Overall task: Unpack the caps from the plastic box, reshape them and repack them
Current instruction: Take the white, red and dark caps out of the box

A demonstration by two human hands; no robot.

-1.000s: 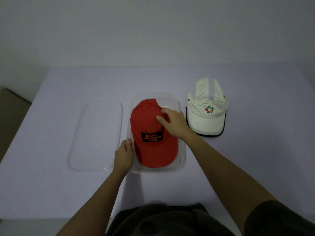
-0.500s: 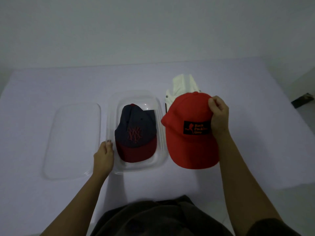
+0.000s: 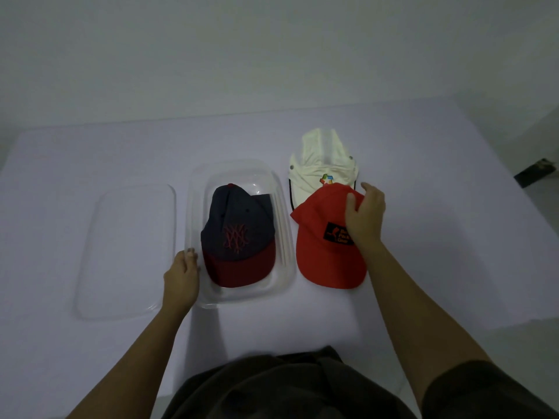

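Observation:
A clear plastic box (image 3: 286, 237) stands mid-table with a navy cap (image 3: 236, 225) with a dark red brim inside it. My left hand (image 3: 181, 276) holds the box's near left rim. To the right of the box lies a red cap (image 3: 320, 246), its crown overlapping the brim of a white cap (image 3: 320, 164) behind it. My right hand (image 3: 364, 213) rests on the red cap's crown, thumb and fingers pinching the fabric and covering part of its black patch.
The box's clear lid (image 3: 127, 249) lies flat to the left of the box. The table's right edge (image 3: 520, 267) drops off to a floor with a dark object (image 3: 535, 172). A wall rises behind the table.
My right hand lifted the red cap out of the box and set it down on the table to the right, uncovering the navy cap. My left hand stayed on the box.

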